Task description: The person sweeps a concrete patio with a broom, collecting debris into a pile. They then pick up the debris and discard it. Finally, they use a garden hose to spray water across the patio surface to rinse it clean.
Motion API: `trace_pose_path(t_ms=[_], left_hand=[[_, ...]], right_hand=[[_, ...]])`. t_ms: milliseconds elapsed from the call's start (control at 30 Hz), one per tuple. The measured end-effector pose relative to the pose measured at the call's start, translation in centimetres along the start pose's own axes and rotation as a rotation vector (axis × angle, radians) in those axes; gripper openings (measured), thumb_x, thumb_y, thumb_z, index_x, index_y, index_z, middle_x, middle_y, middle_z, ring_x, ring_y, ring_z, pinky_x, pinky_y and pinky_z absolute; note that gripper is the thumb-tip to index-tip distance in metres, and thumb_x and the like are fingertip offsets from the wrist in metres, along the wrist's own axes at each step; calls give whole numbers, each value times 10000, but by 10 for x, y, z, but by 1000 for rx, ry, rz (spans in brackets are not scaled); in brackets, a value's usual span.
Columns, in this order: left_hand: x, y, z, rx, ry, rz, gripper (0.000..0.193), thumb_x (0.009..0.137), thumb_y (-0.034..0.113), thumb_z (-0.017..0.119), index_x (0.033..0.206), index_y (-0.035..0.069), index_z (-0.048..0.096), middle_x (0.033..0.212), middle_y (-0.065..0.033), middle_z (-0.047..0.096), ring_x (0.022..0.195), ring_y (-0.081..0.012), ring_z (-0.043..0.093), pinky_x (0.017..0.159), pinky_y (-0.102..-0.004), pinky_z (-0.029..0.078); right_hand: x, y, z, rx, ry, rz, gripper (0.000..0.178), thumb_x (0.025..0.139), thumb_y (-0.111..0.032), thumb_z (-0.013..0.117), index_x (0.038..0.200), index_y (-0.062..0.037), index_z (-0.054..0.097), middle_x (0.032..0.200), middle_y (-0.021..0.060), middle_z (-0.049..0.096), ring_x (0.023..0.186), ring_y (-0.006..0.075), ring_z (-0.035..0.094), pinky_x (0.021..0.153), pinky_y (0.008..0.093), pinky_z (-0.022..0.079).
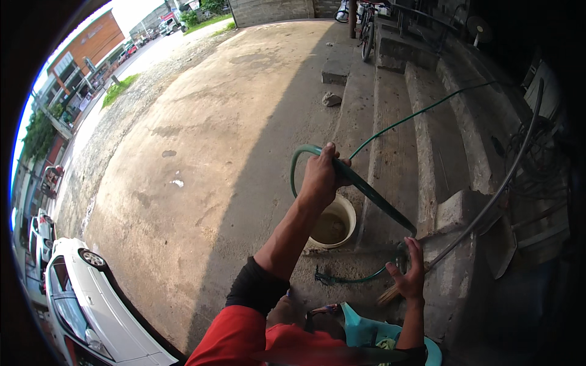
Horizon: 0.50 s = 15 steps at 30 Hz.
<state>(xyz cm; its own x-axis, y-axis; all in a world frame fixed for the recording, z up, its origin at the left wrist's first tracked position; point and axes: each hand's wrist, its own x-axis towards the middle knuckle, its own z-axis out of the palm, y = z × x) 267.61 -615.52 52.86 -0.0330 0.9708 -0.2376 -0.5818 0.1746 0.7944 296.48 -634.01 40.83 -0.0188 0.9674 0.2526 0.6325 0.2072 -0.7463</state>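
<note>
Out on rough concrete (268, 165) by some steps (394, 110), gripping a green hose (379, 200) in the left hand (323, 177), slanting down-right pretty much toward the loose, spread-fingered right hand (409, 279), nearest its lower end.

Head-worn fisheye view, from above, facing down, left hand (323, 174) near, concrete yard (165, 171) beyond

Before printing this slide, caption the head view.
Left hand gripping a green hose near a pale bucket, right hand open.
</note>
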Motion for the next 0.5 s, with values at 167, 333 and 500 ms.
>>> trace_pose_path(t_ms=[167,333,500], left_hand=[[-7,56,-18,-3,-174,-103,296,1033,329,526,983,37,514,768,-140,650,581,-230,653,411,-326,510],[-5,133,-89,-14,-335,-70,460,1024,446,519,1109,-6,514,896,-170,658,689,-249,673,541,-355,565],[0,136,-212,-23,-610,-1,764,1009,615,406,1437,-17,412,1267,-173,596,1089,-305,628,921,-436,539]], right_hand=[[55,-118,27,-232,413,-260,702,838,-467,769,1284,-14,472,1290,204,462,1224,381,478,1022,522,395],[98,-226,75,-85,-19,13,396,935,-431,687,889,-56,570,732,48,541,698,162,536,640,311,429],[156,-329,131,182,252,-98,435,986,-419,631,763,-57,536,624,-52,380,605,54,351,534,268,290]])
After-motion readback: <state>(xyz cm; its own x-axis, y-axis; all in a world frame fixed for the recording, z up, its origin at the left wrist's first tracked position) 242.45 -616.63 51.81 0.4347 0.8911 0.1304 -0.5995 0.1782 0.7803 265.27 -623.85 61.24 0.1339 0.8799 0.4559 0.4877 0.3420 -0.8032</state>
